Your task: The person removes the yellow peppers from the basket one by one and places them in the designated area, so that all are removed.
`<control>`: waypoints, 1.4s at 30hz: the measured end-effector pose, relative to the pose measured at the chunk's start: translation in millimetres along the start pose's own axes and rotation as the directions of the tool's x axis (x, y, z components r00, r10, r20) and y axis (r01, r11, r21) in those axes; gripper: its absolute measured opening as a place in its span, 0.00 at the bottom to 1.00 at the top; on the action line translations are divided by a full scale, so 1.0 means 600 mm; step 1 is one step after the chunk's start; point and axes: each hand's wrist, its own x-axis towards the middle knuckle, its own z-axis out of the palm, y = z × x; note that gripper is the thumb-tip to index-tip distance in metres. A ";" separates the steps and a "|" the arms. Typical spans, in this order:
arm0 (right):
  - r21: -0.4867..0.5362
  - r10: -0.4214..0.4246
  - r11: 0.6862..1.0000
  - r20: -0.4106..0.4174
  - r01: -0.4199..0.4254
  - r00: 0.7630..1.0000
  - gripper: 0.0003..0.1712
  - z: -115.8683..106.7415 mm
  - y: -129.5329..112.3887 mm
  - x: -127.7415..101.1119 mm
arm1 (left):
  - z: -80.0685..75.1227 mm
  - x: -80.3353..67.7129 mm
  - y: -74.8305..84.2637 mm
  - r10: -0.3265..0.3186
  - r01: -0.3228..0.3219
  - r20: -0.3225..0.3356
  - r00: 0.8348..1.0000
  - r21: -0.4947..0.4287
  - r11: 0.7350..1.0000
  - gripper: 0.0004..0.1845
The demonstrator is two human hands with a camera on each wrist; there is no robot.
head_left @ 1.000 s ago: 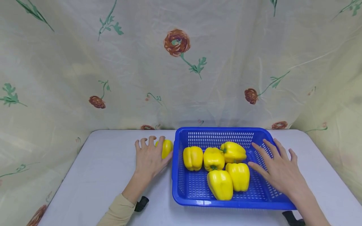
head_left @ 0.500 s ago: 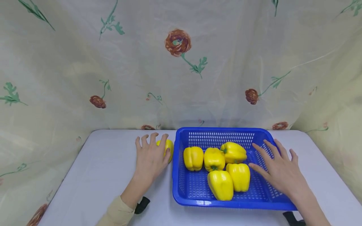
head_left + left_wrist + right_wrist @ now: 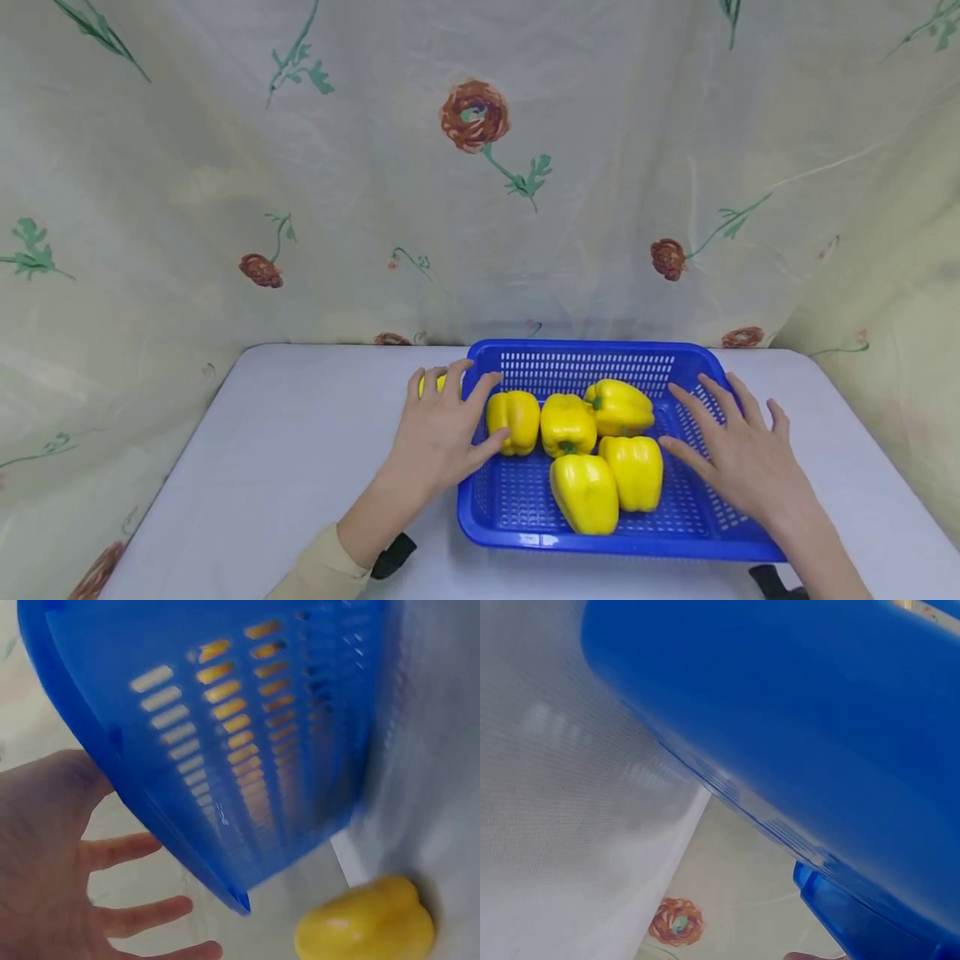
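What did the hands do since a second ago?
The left hand let go of the yellow pepper on the table and moved right, over the blue basket's left rim, its fingers open near the leftmost pepper in the basket. The pepper on the table stayed beside the basket. The right hand stayed spread over the basket's right side, and the five peppers inside did not move.

My left hand [image 3: 442, 429] hangs over the basket's [image 3: 600, 542] left wall, with a loose pepper [image 3: 365, 922] just outside it. Five peppers [image 3: 577, 446] crowd the middle; bare floor lies near left and far right, under my right hand [image 3: 738, 454].
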 end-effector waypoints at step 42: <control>-0.010 0.002 1.000 -0.007 -0.002 1.000 0.46 0.000 -0.002 -0.002 | 0.051 0.038 0.057 0.162 -0.185 0.191 0.968 0.110 0.976 0.41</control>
